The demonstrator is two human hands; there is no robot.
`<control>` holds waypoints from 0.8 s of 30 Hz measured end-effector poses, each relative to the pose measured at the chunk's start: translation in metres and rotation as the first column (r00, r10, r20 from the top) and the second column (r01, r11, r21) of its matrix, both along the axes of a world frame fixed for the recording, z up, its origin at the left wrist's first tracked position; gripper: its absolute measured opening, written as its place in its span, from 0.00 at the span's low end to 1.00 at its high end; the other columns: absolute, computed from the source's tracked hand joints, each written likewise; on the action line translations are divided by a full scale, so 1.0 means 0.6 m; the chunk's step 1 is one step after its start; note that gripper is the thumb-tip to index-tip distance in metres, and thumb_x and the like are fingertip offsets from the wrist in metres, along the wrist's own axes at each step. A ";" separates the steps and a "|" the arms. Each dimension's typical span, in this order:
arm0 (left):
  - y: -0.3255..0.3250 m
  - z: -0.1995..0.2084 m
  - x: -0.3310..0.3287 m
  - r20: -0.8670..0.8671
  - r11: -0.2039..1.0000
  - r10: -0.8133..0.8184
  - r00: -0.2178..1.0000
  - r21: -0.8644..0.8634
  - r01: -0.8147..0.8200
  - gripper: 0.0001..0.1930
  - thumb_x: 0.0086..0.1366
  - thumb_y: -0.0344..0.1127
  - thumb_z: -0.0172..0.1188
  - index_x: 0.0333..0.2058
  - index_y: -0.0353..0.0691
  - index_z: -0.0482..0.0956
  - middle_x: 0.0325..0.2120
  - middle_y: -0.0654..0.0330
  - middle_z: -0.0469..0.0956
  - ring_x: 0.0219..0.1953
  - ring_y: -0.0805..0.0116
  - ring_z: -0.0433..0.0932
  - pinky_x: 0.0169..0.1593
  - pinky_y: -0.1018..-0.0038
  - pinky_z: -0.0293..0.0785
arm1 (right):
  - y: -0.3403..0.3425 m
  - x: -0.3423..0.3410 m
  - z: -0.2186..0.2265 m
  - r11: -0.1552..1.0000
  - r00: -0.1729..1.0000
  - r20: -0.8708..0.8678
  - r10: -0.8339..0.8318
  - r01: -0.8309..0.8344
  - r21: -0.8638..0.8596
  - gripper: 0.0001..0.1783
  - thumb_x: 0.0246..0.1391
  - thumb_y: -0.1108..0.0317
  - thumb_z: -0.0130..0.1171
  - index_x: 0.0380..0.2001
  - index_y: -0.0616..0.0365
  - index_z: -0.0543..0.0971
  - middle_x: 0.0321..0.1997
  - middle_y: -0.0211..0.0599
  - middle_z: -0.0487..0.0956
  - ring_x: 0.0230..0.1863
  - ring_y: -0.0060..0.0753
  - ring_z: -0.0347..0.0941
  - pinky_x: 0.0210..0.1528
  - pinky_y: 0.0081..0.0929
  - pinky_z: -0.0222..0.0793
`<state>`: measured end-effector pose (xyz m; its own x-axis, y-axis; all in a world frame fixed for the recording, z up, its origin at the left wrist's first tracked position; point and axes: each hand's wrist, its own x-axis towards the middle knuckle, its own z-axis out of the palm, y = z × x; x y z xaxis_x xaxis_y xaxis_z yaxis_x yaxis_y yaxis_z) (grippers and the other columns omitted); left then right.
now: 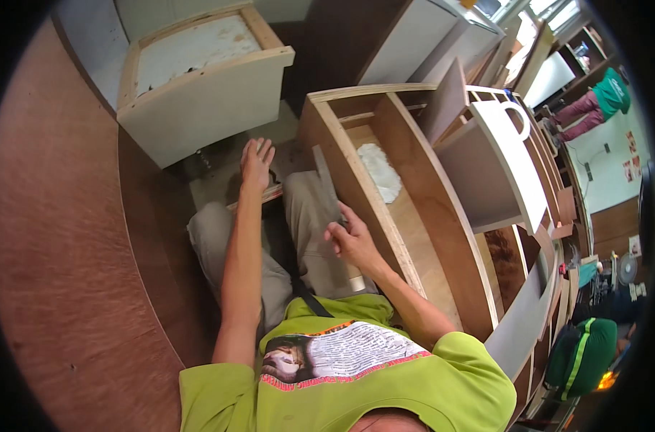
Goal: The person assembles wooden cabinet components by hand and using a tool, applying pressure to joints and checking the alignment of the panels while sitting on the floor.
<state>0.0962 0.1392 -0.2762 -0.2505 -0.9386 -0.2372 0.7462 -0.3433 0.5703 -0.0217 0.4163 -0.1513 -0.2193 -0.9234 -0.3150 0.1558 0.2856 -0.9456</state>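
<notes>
My right hand (pixel 352 239) is closed round a tool with a long, flat grey blade (pixel 324 176) and a pale handle end (pixel 356 279). The blade points away from me, beside the open wooden cabinet frame (pixel 370 191); its exact kind does not show. Reaching forward over my knees, my left hand (pixel 256 164) has its fingers apart and holds nothing I can see. Just below that hand lies the edge of a small wooden piece (pixel 272 193), partly hidden by my legs. Ahead stands a pale box-like cabinet (pixel 205 108) with a raw wood rim.
A large brown wood panel (pixel 61 237) rises close on my left. Inside the cabinet frame lies a white crumpled patch (pixel 380 173). A white drawer-like panel (pixel 511 158) juts out on the right. Two other people, one in a green top (pixel 612 95), are farther right.
</notes>
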 end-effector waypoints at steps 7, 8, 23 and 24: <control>-0.062 -0.019 0.002 -0.112 0.994 0.106 0.988 -0.020 -0.109 0.25 0.67 0.31 0.49 0.61 0.39 0.54 0.63 0.56 0.55 0.66 0.55 0.54 0.64 0.57 0.58 | 0.012 0.015 0.016 0.994 0.997 0.054 0.046 -0.051 0.100 0.37 0.61 0.70 0.50 0.67 0.64 0.45 0.28 0.33 0.75 0.19 0.17 0.64 0.20 0.16 0.63; -0.063 -0.014 0.000 -0.139 0.993 0.076 0.987 -0.077 -0.087 0.25 0.67 0.31 0.48 0.61 0.39 0.55 0.63 0.56 0.55 0.66 0.55 0.54 0.64 0.58 0.57 | 0.013 0.015 0.014 0.993 0.997 0.052 0.054 -0.059 0.105 0.37 0.61 0.70 0.50 0.67 0.64 0.45 0.28 0.33 0.74 0.19 0.17 0.65 0.20 0.16 0.63; -0.102 -0.060 0.000 0.220 0.995 0.085 0.972 0.040 -0.096 0.11 0.61 0.36 0.63 0.39 0.43 0.71 0.34 0.64 0.77 0.37 0.71 0.77 0.46 0.74 0.74 | -0.056 0.056 -0.026 0.992 1.000 0.020 0.005 -0.008 0.122 0.35 0.61 0.69 0.49 0.67 0.60 0.47 0.28 0.31 0.74 0.18 0.16 0.63 0.19 0.17 0.61; -0.102 -0.062 -0.001 0.225 0.996 0.073 0.972 0.029 -0.082 0.11 0.61 0.37 0.63 0.39 0.43 0.72 0.33 0.64 0.77 0.36 0.71 0.78 0.45 0.74 0.74 | -0.063 0.056 -0.031 0.992 1.000 0.010 0.014 -0.015 0.124 0.35 0.61 0.69 0.49 0.67 0.59 0.47 0.28 0.31 0.74 0.18 0.16 0.63 0.19 0.16 0.61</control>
